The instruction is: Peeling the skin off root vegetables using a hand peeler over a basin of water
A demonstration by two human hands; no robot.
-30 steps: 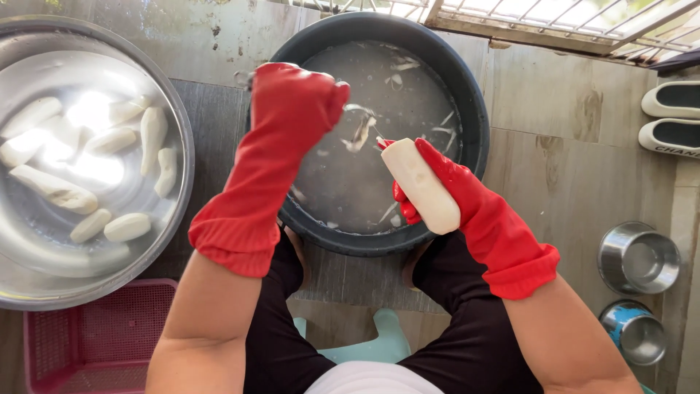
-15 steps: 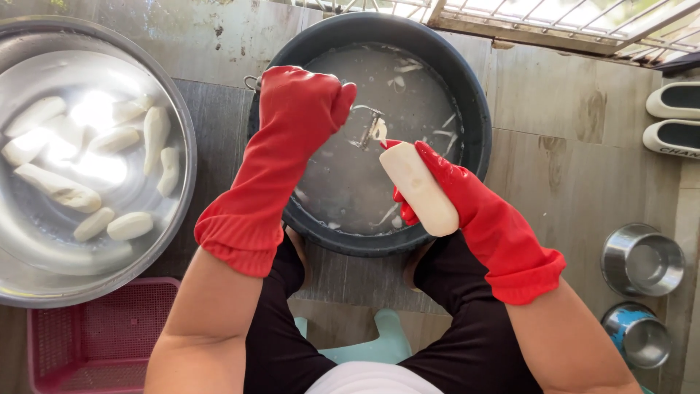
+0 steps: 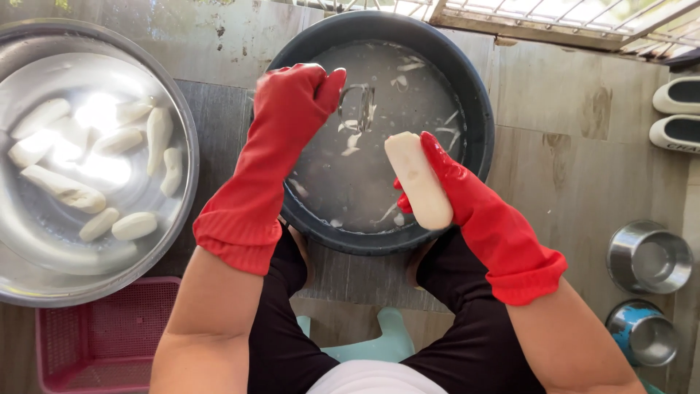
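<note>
Both my hands wear long red rubber gloves. My right hand (image 3: 446, 182) grips a pale peeled root (image 3: 418, 180), held lengthwise over the near side of a dark round basin (image 3: 477, 102) of cloudy water with floating peel scraps. My left hand (image 3: 295, 98) is closed on a metal peeler (image 3: 357, 106), raised over the basin's left part, a short way up and left of the root and apart from it.
A large steel bowl (image 3: 186, 157) at left holds several peeled white roots in water. A pink plastic basket (image 3: 95, 343) sits at lower left. Two small steel cups (image 3: 649, 259) stand at right, white slippers (image 3: 678, 113) beyond them. I squat over a teal stool (image 3: 379, 339).
My left hand has lifted the peeler up and away from the root's tip toward the basin's far left. The root in my right hand has tilted slightly and barely moved.
</note>
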